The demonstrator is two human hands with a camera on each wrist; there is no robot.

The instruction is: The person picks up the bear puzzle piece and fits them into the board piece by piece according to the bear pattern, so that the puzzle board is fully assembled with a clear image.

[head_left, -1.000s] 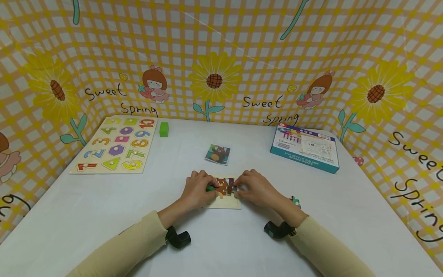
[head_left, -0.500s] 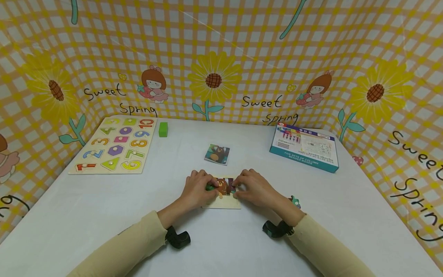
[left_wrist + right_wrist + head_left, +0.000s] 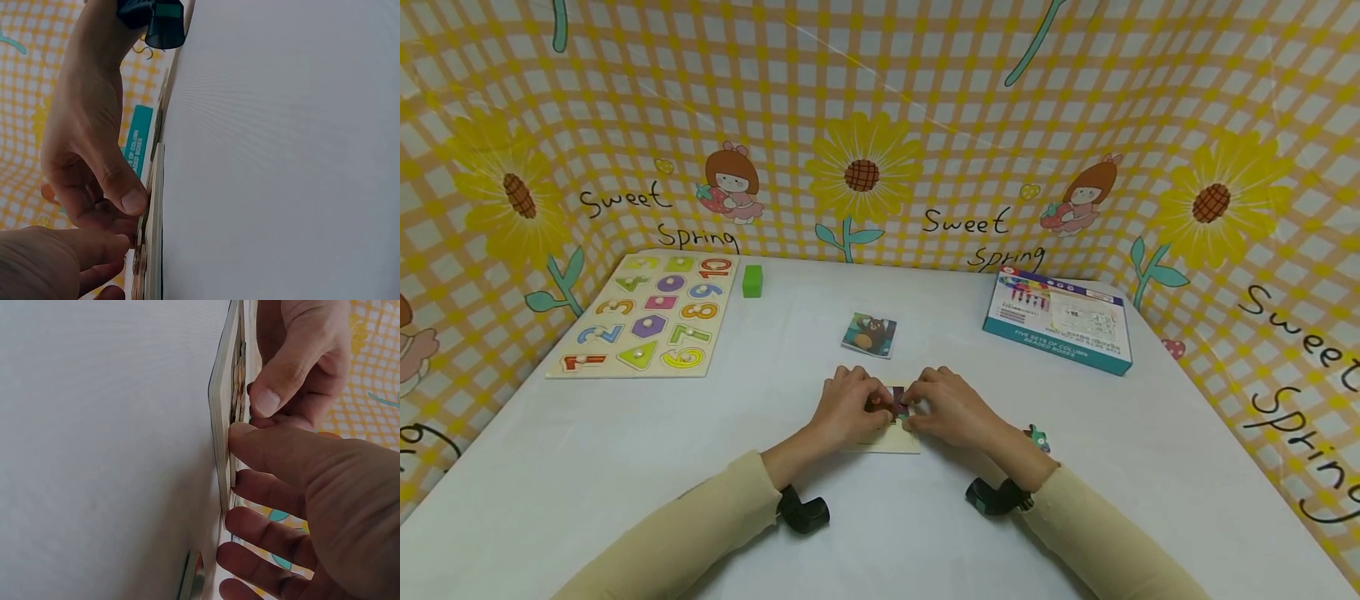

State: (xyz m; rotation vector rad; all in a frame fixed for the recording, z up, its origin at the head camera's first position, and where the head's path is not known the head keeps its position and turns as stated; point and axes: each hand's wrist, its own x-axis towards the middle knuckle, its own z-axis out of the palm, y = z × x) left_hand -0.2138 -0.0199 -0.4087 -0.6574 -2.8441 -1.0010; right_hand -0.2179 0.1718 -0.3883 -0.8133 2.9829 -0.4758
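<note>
Between both hands on the table lies a pale wooden puzzle board [image 3: 891, 447], with bear-picture puzzle pieces [image 3: 898, 398] in its upper part. My left hand [image 3: 853, 407] bends over the pieces from the left, thumb and index finger pinching at a piece and covering most of the bear. From the right, my right hand [image 3: 953, 407] pinches the purple-and-dark piece at the board's right side between thumb and forefinger. The fingertips of the two hands nearly meet. Edge-on in the right wrist view, the pieces [image 3: 239, 381] stand slightly proud of the board.
A bear picture card [image 3: 869, 335] lies behind the board. Further back are a number-and-shape board [image 3: 643, 321], a green block [image 3: 752, 282] and a beaded-boxes carton [image 3: 1058, 321]. A small green-patterned piece [image 3: 1038, 437] sits beside the right wrist.
My left hand has slid right across the bear pieces, closer to the right hand, and now covers more of the picture. My right hand stays in nearly the same place.
</note>
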